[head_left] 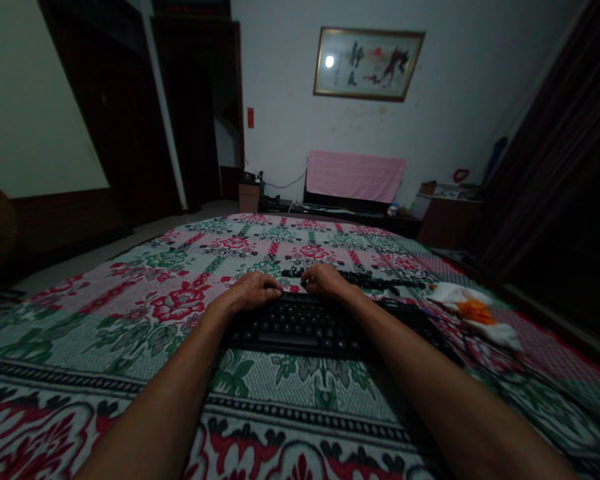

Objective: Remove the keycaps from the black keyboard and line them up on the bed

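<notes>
A black keyboard (300, 327) lies flat on the patterned cover in front of me, its far rows partly covered by my hands. My left hand (255, 290) rests at the keyboard's far left corner, thumb and fingers apart, with nothing visible between them. Just beyond the far edge, my right hand (323, 280) is closed in a pinch at a small dark piece that looks like a keycap. Behind it a line of loose black keycaps (370, 280) stretches across the cover. My right forearm hides part of the keyboard's right side.
The flowered cover (180, 300) spreads over the wide surface. To the right lie a white and orange crumpled packet (475, 310) and dark cable-like lines. Against the far wall, a pink cloth (355, 175) hangs over a dark screen. A brown cabinet (447, 220) stands at right.
</notes>
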Tool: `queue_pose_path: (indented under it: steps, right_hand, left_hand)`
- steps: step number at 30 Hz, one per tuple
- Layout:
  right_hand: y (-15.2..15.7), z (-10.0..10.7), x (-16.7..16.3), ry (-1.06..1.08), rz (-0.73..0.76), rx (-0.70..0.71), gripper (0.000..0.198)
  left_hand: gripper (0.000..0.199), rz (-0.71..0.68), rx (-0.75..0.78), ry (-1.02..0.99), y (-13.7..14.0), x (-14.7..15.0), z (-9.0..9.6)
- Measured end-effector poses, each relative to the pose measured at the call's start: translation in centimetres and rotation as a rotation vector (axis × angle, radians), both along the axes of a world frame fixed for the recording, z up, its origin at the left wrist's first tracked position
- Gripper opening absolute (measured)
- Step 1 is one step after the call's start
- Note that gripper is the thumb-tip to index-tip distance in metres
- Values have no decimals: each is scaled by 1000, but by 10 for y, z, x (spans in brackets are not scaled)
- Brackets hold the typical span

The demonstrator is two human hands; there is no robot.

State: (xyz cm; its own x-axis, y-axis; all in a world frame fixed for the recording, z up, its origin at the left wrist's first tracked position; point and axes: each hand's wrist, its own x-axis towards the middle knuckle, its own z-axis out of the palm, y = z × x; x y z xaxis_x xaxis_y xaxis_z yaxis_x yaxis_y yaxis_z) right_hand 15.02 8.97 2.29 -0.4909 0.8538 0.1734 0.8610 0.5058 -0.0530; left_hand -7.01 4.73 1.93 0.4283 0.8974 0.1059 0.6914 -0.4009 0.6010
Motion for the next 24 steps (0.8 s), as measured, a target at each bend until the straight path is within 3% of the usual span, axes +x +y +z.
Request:
queue_pose_path:
  steps: [13, 16, 19, 21, 24]
  right_hand:
    - [-2, 6, -8, 33, -78, 19, 24]
    - [-17, 10, -8, 155, 10, 12, 25]
    - [-39, 14, -11, 305, 151, -138, 23]
    - [-53, 16, -14, 314, 217, -223, 24]
    - [-67, 17, -18, 226, 279, -231, 24]
  left_hand:
    - [33, -25, 28, 12, 2, -1, -2]
    - [33, -19, 14, 13, 0, 0, 0]
    - [33, -1, 12, 12, 0, 0, 0]
    - [33, -2, 23, 8, 1, 0, -2]
    - [32, -13, 44, -9, 4, -1, -5]
